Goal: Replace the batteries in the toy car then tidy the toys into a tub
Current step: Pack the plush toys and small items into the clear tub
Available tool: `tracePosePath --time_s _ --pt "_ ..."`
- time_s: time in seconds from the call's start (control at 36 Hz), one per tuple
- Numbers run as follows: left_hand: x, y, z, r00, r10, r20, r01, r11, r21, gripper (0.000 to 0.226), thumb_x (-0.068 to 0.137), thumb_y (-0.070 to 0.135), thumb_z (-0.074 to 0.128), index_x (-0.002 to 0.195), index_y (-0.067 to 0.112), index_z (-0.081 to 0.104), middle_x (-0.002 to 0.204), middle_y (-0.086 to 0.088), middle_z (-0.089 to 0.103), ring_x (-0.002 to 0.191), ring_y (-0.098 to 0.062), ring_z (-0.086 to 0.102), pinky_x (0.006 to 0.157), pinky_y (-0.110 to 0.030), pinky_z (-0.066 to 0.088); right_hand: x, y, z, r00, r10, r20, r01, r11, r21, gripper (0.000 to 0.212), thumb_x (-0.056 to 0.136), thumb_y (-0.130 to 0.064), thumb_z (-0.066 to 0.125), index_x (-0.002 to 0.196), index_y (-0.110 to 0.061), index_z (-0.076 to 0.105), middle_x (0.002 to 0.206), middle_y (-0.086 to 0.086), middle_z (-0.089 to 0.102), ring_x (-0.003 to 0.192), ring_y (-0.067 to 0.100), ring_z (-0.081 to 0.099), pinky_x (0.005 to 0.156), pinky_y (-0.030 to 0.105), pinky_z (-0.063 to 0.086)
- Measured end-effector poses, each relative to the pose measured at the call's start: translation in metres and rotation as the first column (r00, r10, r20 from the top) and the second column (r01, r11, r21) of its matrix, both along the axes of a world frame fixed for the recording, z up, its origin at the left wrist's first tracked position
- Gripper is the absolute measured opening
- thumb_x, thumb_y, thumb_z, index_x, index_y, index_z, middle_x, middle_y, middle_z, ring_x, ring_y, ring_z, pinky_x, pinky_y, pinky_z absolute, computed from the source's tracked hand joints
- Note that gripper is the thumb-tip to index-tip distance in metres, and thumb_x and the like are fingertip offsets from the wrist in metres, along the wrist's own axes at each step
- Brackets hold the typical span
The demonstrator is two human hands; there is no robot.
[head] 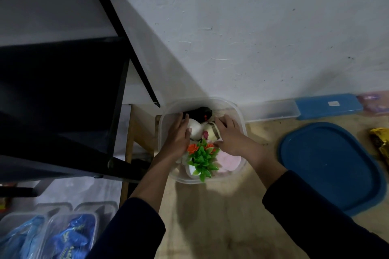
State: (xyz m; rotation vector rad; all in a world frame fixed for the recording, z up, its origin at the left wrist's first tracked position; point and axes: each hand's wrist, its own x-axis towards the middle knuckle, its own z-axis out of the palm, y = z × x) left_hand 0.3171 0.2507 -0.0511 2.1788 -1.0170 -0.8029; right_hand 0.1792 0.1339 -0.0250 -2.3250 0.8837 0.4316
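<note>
A clear plastic tub (240, 115) stands on the wooden floor by the wall. Inside lie a black toy car (202, 113) with red marks at the far side, a white rounded toy (195, 129), a cream striped toy (213, 130), a plastic plant with green leaves and orange flowers (202, 159) and a pink item (229, 163). My left hand (177, 134) reaches into the tub's left side, its fingers lying flat against the white toy. My right hand (228, 134) is in the tub too, fingers spread flat over the cream striped toy.
The tub's blue lid (328, 164) lies on the floor to the right. A long clear box (271, 110) and a blue lid (328, 105) sit along the wall. A black-framed table (63, 82) stands left; clear boxes with blue packets (69, 237) sit bottom left. A yellow wrapper (381, 143) lies at the right edge.
</note>
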Motion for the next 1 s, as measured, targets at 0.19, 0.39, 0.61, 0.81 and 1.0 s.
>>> tracePosePath --time_s 0.19,0.39,0.61,0.81,1.0 --pt "-0.002 -0.005 0.011 0.998 0.042 -0.035 -0.04 0.997 0.07 0.049 0.101 0.016 0.036 0.148 0.016 0.021 0.159 -0.002 0.004 0.146 -0.02 0.005 0.118 -0.035 0.014 0.003 -0.006 0.015 0.996 -0.085 0.021 0.083 0.993 0.089 0.087 0.082 -0.019 0.066 0.147 -0.015 0.009 0.153 0.015 0.006 0.141 0.035 0.012 0.113 0.038 0.026" --pt "0.001 -0.005 0.02 0.999 0.018 -0.046 -0.013 0.995 0.096 0.053 0.099 0.011 0.042 0.148 0.012 0.021 0.158 -0.003 0.005 0.145 -0.017 0.007 0.113 -0.023 0.014 -0.001 -0.003 0.022 0.985 -0.118 0.127 0.111 0.992 0.056 0.064 0.087 -0.009 0.055 0.142 -0.006 0.022 0.148 0.013 0.024 0.137 0.029 0.022 0.108 0.031 0.026" --pt "-0.002 -0.006 0.021 0.998 0.053 -0.04 -0.051 0.997 0.061 0.051 0.098 0.011 0.043 0.147 0.013 0.027 0.158 -0.004 0.009 0.145 -0.017 0.01 0.112 -0.022 0.014 -0.01 -0.004 0.031 0.968 -0.092 0.232 0.101 0.995 -0.025 0.043 0.09 -0.008 0.049 0.132 -0.004 0.037 0.135 0.012 0.041 0.128 0.027 0.036 0.099 0.028 0.032" --pt "0.0 -0.007 0.02 0.997 0.069 -0.032 -0.067 0.996 0.062 0.052 0.097 0.01 0.047 0.145 0.014 0.03 0.157 -0.004 0.012 0.145 -0.017 0.012 0.112 -0.021 0.015 -0.015 0.003 0.037 0.976 -0.092 0.197 0.126 0.977 -0.169 0.042 0.084 0.002 0.045 0.124 -0.009 0.048 0.121 0.01 0.052 0.111 0.026 0.049 0.076 0.027 0.038" --pt "-0.001 -0.007 0.02 0.998 0.058 -0.01 -0.057 0.997 0.059 0.052 0.097 0.01 0.047 0.145 0.012 0.03 0.157 -0.003 0.015 0.144 -0.017 0.014 0.112 -0.022 0.015 -0.001 0.01 0.046 0.992 -0.08 -0.101 0.038 0.929 -0.368 0.045 0.087 0.002 0.05 0.13 -0.007 0.042 0.126 0.014 0.048 0.12 0.027 0.041 0.087 0.029 0.044"
